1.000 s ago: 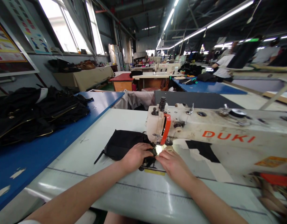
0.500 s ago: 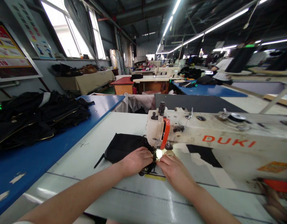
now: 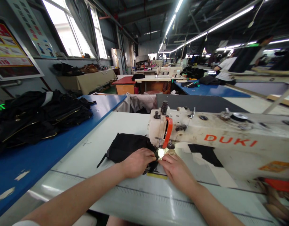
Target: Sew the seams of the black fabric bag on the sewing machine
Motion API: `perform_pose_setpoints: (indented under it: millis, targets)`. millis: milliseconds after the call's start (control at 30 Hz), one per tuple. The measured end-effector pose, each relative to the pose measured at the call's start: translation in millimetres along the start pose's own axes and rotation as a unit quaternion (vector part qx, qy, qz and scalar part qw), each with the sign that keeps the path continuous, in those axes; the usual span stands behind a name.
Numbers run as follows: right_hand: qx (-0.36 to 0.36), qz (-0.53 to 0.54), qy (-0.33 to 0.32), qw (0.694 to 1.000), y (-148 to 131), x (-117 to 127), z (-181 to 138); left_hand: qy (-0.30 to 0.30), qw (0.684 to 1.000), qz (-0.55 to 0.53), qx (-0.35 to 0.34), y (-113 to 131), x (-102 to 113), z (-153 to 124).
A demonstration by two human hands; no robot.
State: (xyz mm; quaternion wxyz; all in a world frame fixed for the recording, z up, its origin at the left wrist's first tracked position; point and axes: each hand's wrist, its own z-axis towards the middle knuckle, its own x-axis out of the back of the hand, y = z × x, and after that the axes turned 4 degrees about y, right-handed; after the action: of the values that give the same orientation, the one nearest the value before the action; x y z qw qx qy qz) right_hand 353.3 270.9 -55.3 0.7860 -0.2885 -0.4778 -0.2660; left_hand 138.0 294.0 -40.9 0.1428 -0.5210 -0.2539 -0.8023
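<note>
At the needle end of the DUKI sewing machine, both hands sit close together, w/ a narrow lit gap btwn fingertips. Left hand is just left of the machine head, fingers bent down onto the near edge of a black fabric pouch; can't tell if they pinch or only press. Right hand is just in front of the head, fingertips by the same edge; its grip is hidden, so can't say either. Pouch lies on the pale table left of the machine, one end at the needle area, strap end poking out on the far side from it. Change vs a sec ago: v. little. Left fingers look a bit more bunched, right hand approx same pos., pouch not visibly shifted. Prob. means the edge is being kept steady, not fed thru. Further left of machine: blue table w/ black fabric heap.
</note>
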Motion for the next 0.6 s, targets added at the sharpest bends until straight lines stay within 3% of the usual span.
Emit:
perform_pose_setpoints:
  millis: [200, 600]
  targets:
    - [-0.035, 0.013, 0.051, 0.998, -1.3, -2.4, 0.6, -0.002, 0.999, 0.027, -0.017, -1.8, -2.2, -0.5]
    - [-0.028, -0.032, -0.003, 0.999, -6.7, -3.0, 1.8, -0.005, 1.0, 0.014, 0.004, -0.3, -2.7, -4.2]
